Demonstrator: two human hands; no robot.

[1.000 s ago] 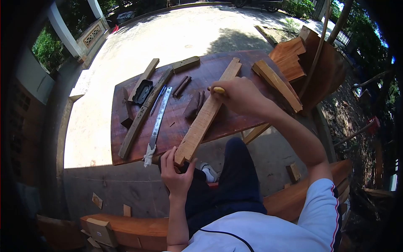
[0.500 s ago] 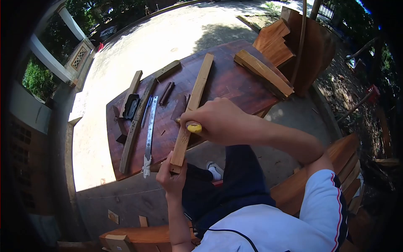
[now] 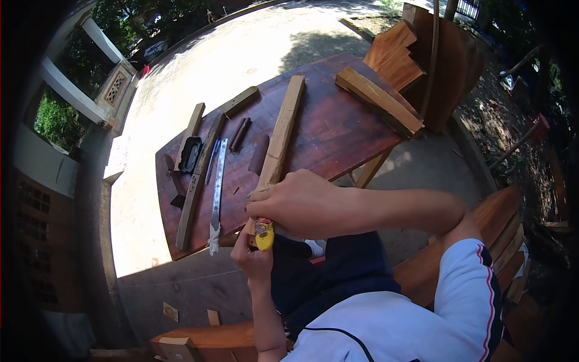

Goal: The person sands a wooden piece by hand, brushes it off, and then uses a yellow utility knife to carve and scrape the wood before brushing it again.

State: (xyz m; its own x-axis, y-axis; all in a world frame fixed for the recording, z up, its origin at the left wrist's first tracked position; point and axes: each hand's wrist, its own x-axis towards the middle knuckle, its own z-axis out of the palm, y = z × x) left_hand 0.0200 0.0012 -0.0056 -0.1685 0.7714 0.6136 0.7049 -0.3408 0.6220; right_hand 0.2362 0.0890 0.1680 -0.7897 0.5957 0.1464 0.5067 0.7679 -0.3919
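**Inspector:** Lying lengthwise away from you, the batten (image 3: 278, 139) runs from your lap edge up across the surface (image 3: 338, 130), its far end near the middle of the top and its near end hanging off the front edge. That long axis is what everything turns on.

**Operator:** Where do you have my hands?

**Inspector:** Both are at the near end. Your left hand (image 3: 253, 259) is under and behind the batten's overhanging end, fingers curled around it from below. Your right hand (image 3: 301, 205) lies across the batten just above the left, closed around a yellow-handled tool (image 3: 264, 234). The handle end points back at you; the working end is hidden under your fist, so you cannot be told which way it faces.

**Operator:** Which hand is nearer the free wood?

**Inspector:** The right. All the bare length lies ahead of its fingers, along the axis, away from your body. The left hand sits at the very end, nearest you.

**Operator:** Anything alongside?

**Inspector:** To your left of the batten, apart from it: a saw (image 3: 216, 181), a long dark strip (image 3: 196, 184) and a black tray (image 3: 189, 153). A wood block (image 3: 379, 99) lies well clear at the far right.
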